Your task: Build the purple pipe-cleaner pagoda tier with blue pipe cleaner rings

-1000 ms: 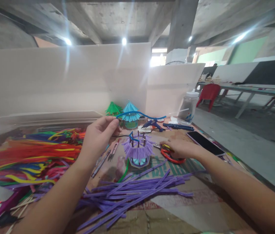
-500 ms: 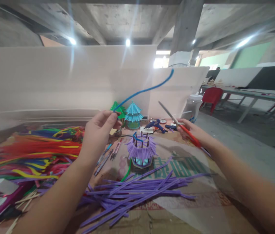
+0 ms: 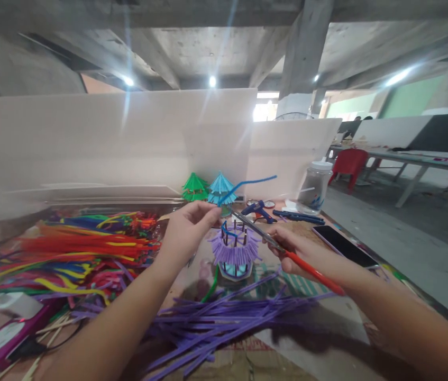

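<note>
My left hand [image 3: 194,225] pinches one end of a blue pipe cleaner [image 3: 253,181], which bends and stretches off to the right. In my right hand [image 3: 293,248] is a pair of scissors with red handles [image 3: 314,272]; the metal blades point left and their tips lie close by my left fingertips. Whether the blades touch the pipe cleaner I cannot tell. Below the blades stands a small pavilion model [image 3: 235,251] with a purple fringed roof, dark posts and a bent blue piece near its top. Loose purple pipe cleaners [image 3: 224,320] lie in front of it.
Bundles of coloured pipe cleaners [image 3: 84,246] cover the left side. At the back are a green model roof [image 3: 194,188], a light-blue one [image 3: 221,185], a glue gun [image 3: 261,210] and a clear jar [image 3: 314,188]. A phone [image 3: 345,246] lies at right, a purple device [image 3: 7,336] at lower left.
My right hand has brought the scissors left and down, toward my left hand. My left hand has moved right and lower with the blue pipe cleaner. The view has shifted slightly.
</note>
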Motion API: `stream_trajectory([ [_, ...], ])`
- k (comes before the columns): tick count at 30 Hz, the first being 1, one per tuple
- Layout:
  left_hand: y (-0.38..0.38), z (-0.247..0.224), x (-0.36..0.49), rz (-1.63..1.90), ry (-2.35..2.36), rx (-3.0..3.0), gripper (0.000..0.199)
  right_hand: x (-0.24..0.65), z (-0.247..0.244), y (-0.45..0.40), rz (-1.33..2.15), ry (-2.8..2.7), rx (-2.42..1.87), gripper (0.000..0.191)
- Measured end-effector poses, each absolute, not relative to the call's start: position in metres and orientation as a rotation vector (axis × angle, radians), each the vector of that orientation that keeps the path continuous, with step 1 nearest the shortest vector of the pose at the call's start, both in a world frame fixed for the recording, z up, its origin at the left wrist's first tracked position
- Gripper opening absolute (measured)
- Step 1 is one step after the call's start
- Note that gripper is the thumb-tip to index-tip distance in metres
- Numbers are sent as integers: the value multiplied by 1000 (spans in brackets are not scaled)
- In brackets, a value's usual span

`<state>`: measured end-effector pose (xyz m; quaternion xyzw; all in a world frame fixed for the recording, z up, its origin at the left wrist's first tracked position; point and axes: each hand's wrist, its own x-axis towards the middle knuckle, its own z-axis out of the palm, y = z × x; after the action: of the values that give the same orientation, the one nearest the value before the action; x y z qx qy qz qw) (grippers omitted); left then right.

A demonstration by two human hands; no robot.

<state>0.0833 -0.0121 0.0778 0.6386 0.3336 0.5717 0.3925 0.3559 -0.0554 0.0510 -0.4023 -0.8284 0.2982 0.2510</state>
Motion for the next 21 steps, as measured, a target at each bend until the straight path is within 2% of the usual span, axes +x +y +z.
stream_trajectory([
  [8,-12,68,89,1247,853,1877,25,325,69,-77,868,-2205,-1052,50],
  [14,-15,66,91,1092,898,2037,14,324,62,-73,885,-2186,-1031,65],
  [17,-14,66,90,1076,884,2065,8,326,60,-70,863,-2212,-1010,65],
  [21,-13,66,88,1060,850,2065,10,329,58,-69,893,-2240,-969,63],
])
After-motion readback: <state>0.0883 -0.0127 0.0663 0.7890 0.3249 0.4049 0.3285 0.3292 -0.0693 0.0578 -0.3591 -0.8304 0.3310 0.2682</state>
